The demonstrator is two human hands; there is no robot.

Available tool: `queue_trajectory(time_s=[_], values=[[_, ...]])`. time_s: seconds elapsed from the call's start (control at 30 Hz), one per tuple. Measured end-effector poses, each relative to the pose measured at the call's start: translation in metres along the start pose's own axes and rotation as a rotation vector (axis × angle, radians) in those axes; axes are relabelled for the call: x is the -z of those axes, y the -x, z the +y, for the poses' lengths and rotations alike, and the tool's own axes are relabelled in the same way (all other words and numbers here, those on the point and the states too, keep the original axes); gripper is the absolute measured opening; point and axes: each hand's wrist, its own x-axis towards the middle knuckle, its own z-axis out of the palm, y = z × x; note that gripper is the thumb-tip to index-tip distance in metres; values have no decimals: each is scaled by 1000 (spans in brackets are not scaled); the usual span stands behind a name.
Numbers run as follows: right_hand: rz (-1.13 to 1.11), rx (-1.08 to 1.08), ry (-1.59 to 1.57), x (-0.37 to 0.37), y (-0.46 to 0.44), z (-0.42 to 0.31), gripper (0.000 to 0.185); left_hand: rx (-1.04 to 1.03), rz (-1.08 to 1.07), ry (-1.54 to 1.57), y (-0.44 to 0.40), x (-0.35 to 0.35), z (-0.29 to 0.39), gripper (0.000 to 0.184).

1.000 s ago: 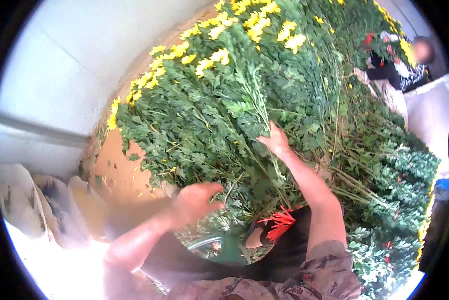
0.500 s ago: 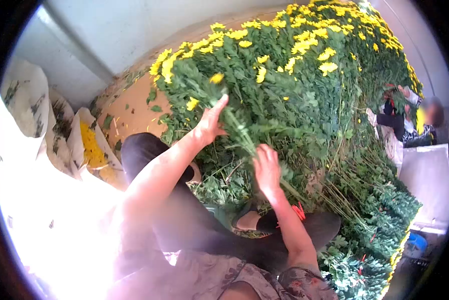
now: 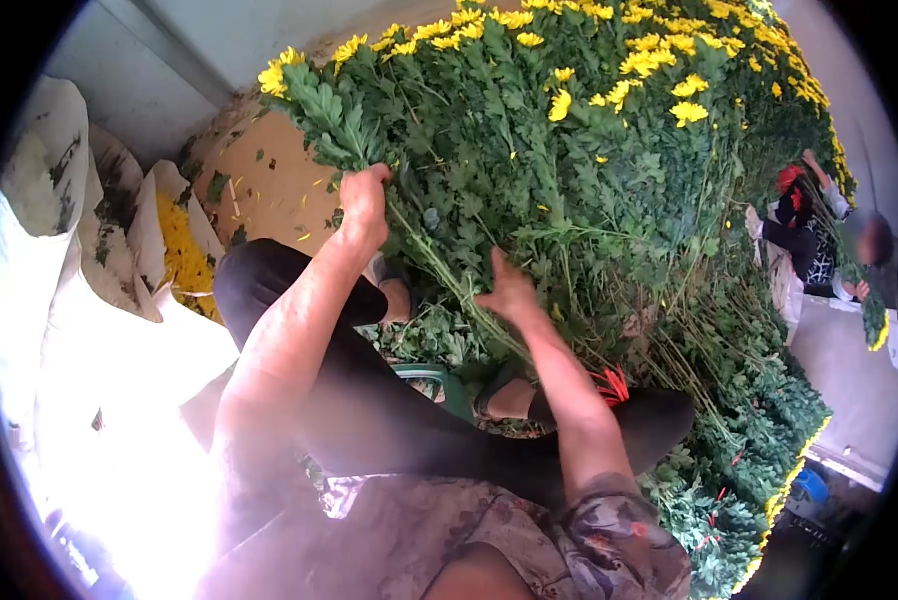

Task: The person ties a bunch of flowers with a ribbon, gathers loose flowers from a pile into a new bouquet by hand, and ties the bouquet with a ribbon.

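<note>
My left hand [image 3: 366,205] is closed round a bunch of yellow-flowered stems [image 3: 344,125], just below the leafy part. The blooms point to the upper left, and the bare stems slant down to the right toward my lap. Beside those stems, my right hand [image 3: 510,292] has its thumb and fingers apart and holds nothing. A large pile of yellow flowers with green leaves [image 3: 489,150] lies right behind both hands. Red ties [image 3: 612,385] rest by my bent right knee.
White sacks stand at the left, one with yellow petals [image 3: 184,265]. A green plastic object [image 3: 455,393] sits between my legs. More leafy bunches [image 3: 769,400] lie at the right. Another person [image 3: 819,240] sits at the far right holding flowers. A blue object [image 3: 811,485] is at the lower right.
My left hand has moved up and left with the bunch after closing on it. My right hand has let go of the stems and opened. The other person's flowers have swung downward.
</note>
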Motion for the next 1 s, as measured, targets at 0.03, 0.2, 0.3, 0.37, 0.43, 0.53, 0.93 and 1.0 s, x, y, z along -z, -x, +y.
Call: queue_trajectory(time_s=[0.03,0.2,0.3,0.37,0.43,0.53,0.93,1.0], values=[[-9,-2,98,-14,-3,-13,109,-23,-41,15,13,-4,15,35],[151,-48,-299,-39,-3,-11,77,-318,-17,-71,57,-25,50,56],[435,-9,-476,4,17,4,65,-146,-173,100,88,-30,81,57],[577,12,-609,25,15,35,68,-187,-348,127,77,-32,69,63],[487,-127,-620,75,11,50,77,-45,-359,101,78,-40,61,61],[439,-288,-105,134,12,45,90,159,-456,-19,91,-45,61,61],[527,171,-1056,81,32,-54,41,149,-420,60,76,-33,35,25],[570,211,-992,75,33,-40,46,123,-447,80,81,-36,39,26]])
